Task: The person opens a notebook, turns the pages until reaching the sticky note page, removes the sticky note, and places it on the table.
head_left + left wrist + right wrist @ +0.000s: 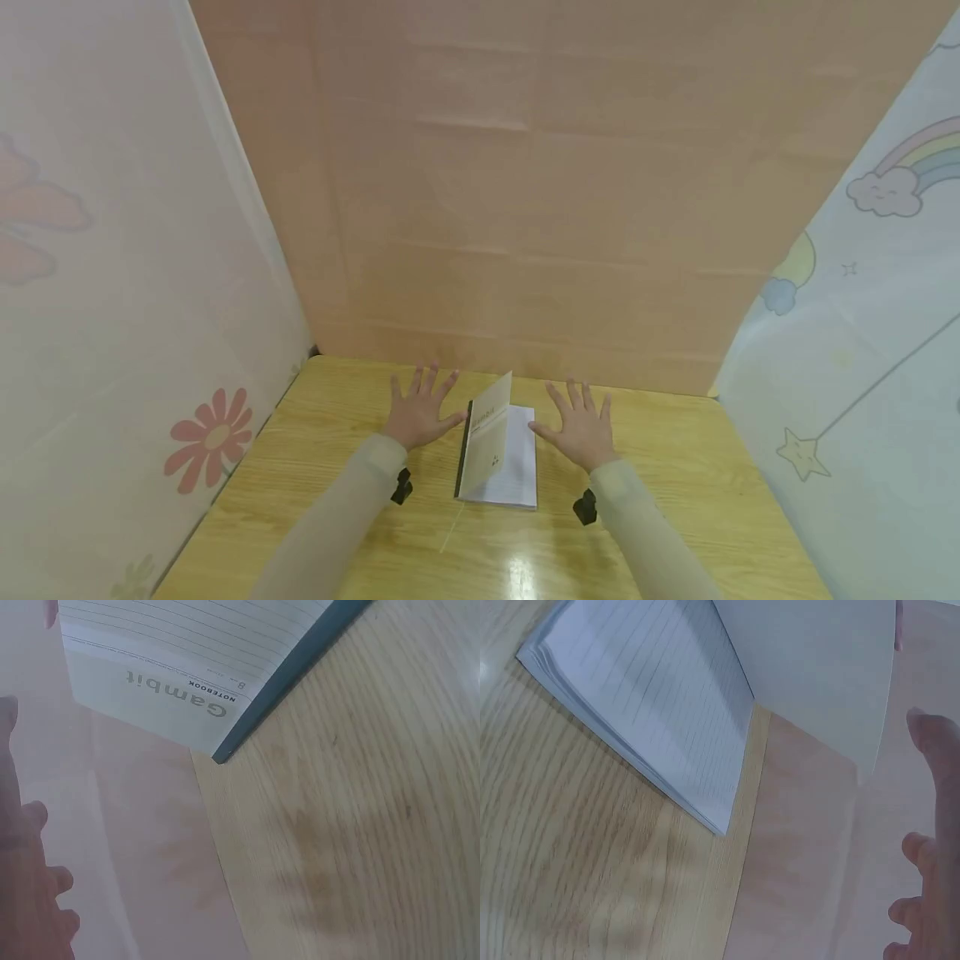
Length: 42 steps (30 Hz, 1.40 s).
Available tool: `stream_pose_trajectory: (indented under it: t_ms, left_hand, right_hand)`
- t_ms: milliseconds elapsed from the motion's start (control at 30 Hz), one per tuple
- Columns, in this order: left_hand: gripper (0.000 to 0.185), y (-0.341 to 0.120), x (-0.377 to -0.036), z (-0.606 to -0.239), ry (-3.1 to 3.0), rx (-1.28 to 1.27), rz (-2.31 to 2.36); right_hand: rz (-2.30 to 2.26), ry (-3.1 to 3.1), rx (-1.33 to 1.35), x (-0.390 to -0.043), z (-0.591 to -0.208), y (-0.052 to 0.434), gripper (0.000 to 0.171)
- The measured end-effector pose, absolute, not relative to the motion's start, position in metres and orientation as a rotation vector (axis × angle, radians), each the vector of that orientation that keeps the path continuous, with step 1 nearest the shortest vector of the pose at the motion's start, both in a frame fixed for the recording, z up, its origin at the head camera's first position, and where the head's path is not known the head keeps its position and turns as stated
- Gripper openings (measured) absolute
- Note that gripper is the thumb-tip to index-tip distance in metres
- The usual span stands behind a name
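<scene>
A thin notebook (501, 462) lies on the wooden table (675, 467) between my two hands. Its beige cover (486, 433) stands half lifted, with lined white pages (517, 475) showing beneath. The cover reads "Gambit NOTEBOOK" (191, 690) in the left wrist view, and the lined pages (667, 727) fill the right wrist view. My left hand (420, 408) lies flat on the table with fingers spread; its thumb is at the notebook's spine, and contact is unclear. My right hand (579, 423) lies flat and spread just right of the pages, thumb near their edge. Neither hand holds anything.
A peach backdrop (540, 192) closes the table's far edge. A white sheet with a red flower print (212, 437) stands on the left, and one with rainbow and stars (885, 192) on the right. Black wrist cameras (402, 487) sit on both sleeves.
</scene>
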<state>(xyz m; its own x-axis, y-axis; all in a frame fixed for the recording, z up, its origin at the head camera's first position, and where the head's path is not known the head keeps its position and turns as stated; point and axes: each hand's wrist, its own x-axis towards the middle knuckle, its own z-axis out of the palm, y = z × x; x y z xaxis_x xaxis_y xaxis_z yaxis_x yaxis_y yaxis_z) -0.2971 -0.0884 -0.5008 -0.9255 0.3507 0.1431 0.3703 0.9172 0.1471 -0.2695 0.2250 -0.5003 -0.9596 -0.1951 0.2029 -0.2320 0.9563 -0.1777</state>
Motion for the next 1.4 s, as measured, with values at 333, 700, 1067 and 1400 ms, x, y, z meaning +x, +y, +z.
stream_pose_trajectory:
  t_ms: [333,700,1067,1400]
  left_hand:
    - [0.073,-0.09,-0.284,-0.52,-2.872,-0.757,-0.356]
    - [0.071,-0.092,-0.26,-0.565,-2.946,-0.933,-0.594]
    - [0.084,-0.09,-0.25,-0.596,-3.101,-0.926,-0.535]
    - [0.083,-0.087,-0.245,-0.593,-3.135,-0.933,-0.548]
  right_hand:
    - [0.393,-2.898,0.432,-0.252,-0.521,0.225,0.083]
    - [0.826,-3.032,0.521,-0.224,-0.566,0.23,0.084]
    - [0.784,-3.122,0.526,-0.212,-0.59,0.235,0.092]
    - [0.683,-3.128,0.572,-0.209,-0.592,0.233,0.087]
